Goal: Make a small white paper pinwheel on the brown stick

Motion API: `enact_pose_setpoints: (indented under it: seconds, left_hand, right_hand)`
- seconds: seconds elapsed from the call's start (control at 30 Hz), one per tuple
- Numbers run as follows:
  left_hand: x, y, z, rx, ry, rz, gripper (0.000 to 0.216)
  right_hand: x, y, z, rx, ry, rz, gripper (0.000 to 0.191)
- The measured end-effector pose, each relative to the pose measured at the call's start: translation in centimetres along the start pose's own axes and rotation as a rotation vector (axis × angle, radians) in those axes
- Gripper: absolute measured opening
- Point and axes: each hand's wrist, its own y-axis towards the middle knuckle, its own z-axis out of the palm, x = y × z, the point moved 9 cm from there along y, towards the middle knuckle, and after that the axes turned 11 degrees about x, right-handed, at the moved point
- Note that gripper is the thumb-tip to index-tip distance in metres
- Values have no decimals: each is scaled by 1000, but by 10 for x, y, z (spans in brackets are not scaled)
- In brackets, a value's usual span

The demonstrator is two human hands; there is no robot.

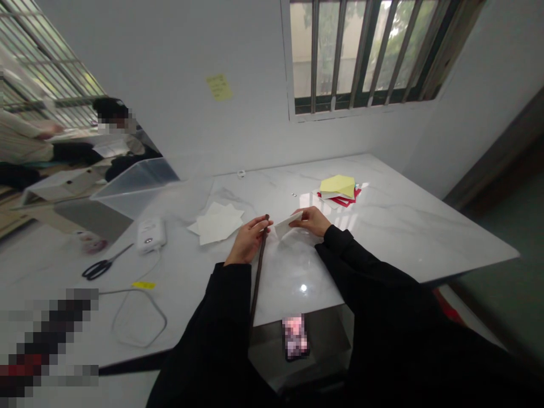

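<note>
head camera view: from where i stood, a person in black sleeves [225,306] worked over a glossy white tabletop with grey veining [395,226]. the left hand [246,243] was mostly closed, thumb and fingers pinching the upper end of a thin dark brown stick [260,260], of a material i could not name. the right hand [313,222] was partly curled, its thumb and fingers gripping the far right end of a small flat piece of white paper [287,225].

the paper hung between the two hands, just to the right of the stick's tip and about level with it. its length slanted up toward the right hand, while the stick ran steeply down toward the near table edge, so the two lay crosswise. the left fingertips were nearest the paper's free edge; i could not tell whether they touched it.

a loose pile of pointed white paper pieces [219,222] lay beyond the left hand, and a yellow, white and red paper stack [338,187] past the right.

the stick's lower end vanished beside the left sleeve. a dark-edged phone [295,338] below the table edge was blurred out, as was a dark and red shape [46,340] at lower left.
</note>
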Motion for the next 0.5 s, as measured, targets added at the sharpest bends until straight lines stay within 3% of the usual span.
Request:
enact_pose_setpoints:
  seconds: [0.17, 0.3, 0.5]
  left_hand:
    - [3, -1, 3, 73, -22, -63, 34]
    - [3, 0, 3, 58, -38, -48, 43]
    - [2, -2, 18, 143, 100, -50, 55]
  right_hand:
    - [16, -4, 0, -3, -124, -79, 19]
    - [35, -7, 2, -25, -320, -166, 5]
    - [52, -10, 7, -8, -483, -257, 10]
